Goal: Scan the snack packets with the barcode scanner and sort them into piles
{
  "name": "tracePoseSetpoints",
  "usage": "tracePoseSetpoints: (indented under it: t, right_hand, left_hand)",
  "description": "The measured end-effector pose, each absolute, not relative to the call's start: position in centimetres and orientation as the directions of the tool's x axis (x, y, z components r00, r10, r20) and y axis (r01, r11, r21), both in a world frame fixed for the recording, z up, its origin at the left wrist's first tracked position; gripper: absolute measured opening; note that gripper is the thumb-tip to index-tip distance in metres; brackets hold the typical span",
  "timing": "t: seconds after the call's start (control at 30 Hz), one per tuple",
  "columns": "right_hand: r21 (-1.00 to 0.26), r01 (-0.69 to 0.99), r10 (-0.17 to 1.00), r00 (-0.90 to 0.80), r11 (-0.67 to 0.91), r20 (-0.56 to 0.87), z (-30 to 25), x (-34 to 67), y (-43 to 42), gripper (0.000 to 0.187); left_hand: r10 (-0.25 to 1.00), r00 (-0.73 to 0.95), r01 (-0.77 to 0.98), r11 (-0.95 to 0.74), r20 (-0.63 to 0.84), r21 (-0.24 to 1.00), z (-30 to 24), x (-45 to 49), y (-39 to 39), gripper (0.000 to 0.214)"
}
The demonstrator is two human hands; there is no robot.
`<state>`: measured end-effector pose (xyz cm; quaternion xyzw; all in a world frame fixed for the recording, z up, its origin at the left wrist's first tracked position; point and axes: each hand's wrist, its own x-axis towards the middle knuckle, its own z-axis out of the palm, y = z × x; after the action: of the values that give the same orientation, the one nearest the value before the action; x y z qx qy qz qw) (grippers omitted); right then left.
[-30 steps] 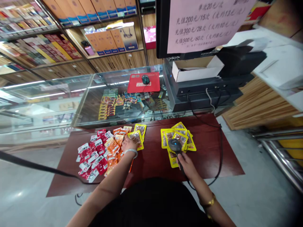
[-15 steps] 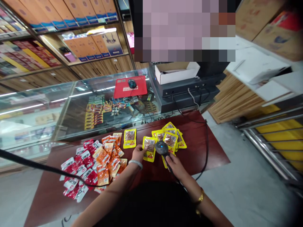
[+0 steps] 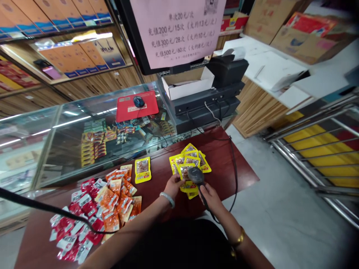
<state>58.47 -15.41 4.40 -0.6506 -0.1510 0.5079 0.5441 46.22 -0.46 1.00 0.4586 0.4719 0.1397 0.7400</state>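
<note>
My right hand (image 3: pixel 209 195) is closed around the handle of a dark barcode scanner (image 3: pixel 195 175), its head over the yellow packets. Between the fingers of my left hand (image 3: pixel 173 185) is the edge of a yellow snack packet (image 3: pixel 185 172), held just under the scanner head at the near side of the pile. More yellow packets (image 3: pixel 206 163) lie overlapping behind it. One single yellow packet (image 3: pixel 143 170) lies apart to the left. Orange snack packets (image 3: pixel 120 201) are heaped left of my left forearm, and red-and-white packets (image 3: pixel 81 213) sit farther left.
A glass display counter (image 3: pixel 70 123) runs behind the brown table (image 3: pixel 224 160). On the glass lie a red mouse pad (image 3: pixel 123 110) and a mouse (image 3: pixel 138 101). Dark cash-register boxes (image 3: pixel 207 106) carry a white open box (image 3: pixel 193 89). The scanner's cable (image 3: pixel 235 172) loops at right. A metal railing (image 3: pixel 303 160) stands right.
My left hand has brought the yellow packet right, onto the pile and beneath the scanner head. The whole view has shifted, so the shop furniture appears farther left.
</note>
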Motion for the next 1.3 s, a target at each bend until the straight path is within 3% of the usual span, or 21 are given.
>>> tracePoseSetpoints:
  t: [0.1,0.2,0.3,0.37,0.5,0.63,0.73,0.83,0.9,0.97,1.1,1.2,1.3]
  right_hand:
    - [-0.838,-0.425,0.711,0.466,-0.342,-0.526,4.3,59.2,-16.5,0.055]
    - [-0.819,-0.463,0.651,0.513,-0.339,-0.560,4.0,59.8,-17.4,0.059]
    - [-0.814,-0.492,0.611,0.553,-0.310,-0.567,3.4,60.1,-18.2,0.059]
    - [-0.812,-0.508,0.597,0.569,-0.286,-0.566,3.0,60.1,-18.4,0.058]
    - [-0.799,-0.536,0.582,0.568,-0.274,-0.581,2.7,59.9,-18.4,0.059]
    - [-0.775,-0.561,0.556,0.560,-0.292,-0.614,2.9,59.6,-18.1,0.060]
    - [-0.771,-0.554,0.571,0.539,-0.313,-0.619,3.0,59.4,-18.0,0.060]
    - [-0.774,-0.513,0.605,0.499,-0.370,-0.620,2.9,59.2,-17.9,0.058]
    - [-0.776,-0.492,0.621,0.479,-0.395,-0.620,2.8,59.0,-17.5,0.060]
    - [-0.786,-0.470,0.647,0.462,-0.401,-0.606,2.8,58.6,-17.0,0.059]
    - [-0.807,-0.426,0.705,0.414,-0.409,-0.576,2.9,57.7,-15.9,0.052]
    - [-0.814,-0.406,0.722,0.397,-0.415,-0.566,3.1,57.3,-15.3,0.052]
    - [-0.828,-0.381,0.743,0.387,-0.411,-0.547,3.0,57.0,-15.1,0.049]
  left_hand:
    - [0.626,0.555,0.364,0.410,-0.548,0.837,1.0,49.0,-1.2,0.026]
    - [0.667,0.588,0.520,0.119,-0.456,0.846,1.2,51.7,-1.7,0.012]
    - [0.663,0.639,0.612,-0.130,-0.391,0.780,1.3,53.2,-2.2,0.013]
    - [0.642,0.655,0.632,-0.179,-0.398,0.754,1.4,53.6,-2.6,0.021]
    - [0.593,0.676,0.622,-0.139,-0.438,0.771,1.8,53.1,-3.3,0.034]
    - [0.578,0.685,0.622,-0.149,-0.443,0.769,2.2,51.5,-3.0,0.025]
    - [0.640,0.610,0.655,-0.077,-0.466,0.752,2.2,49.1,-1.1,0.017]
    - [0.792,0.463,0.681,-0.031,-0.397,0.732,2.4,45.2,2.7,0.019]
    - [0.918,0.295,0.783,-0.075,-0.264,0.617,2.8,42.1,5.7,0.026]
    - [0.985,0.094,0.911,-0.026,-0.145,0.412,3.1,39.0,8.3,0.044]
    - [0.971,-0.113,0.981,0.143,-0.209,0.134,3.1,35.0,11.0,0.068]
    - [0.949,-0.102,0.989,0.130,-0.300,0.076,2.7,34.2,11.5,0.072]
    - [0.930,-0.092,0.978,0.152,-0.356,0.144,2.2,34.3,11.9,0.075]
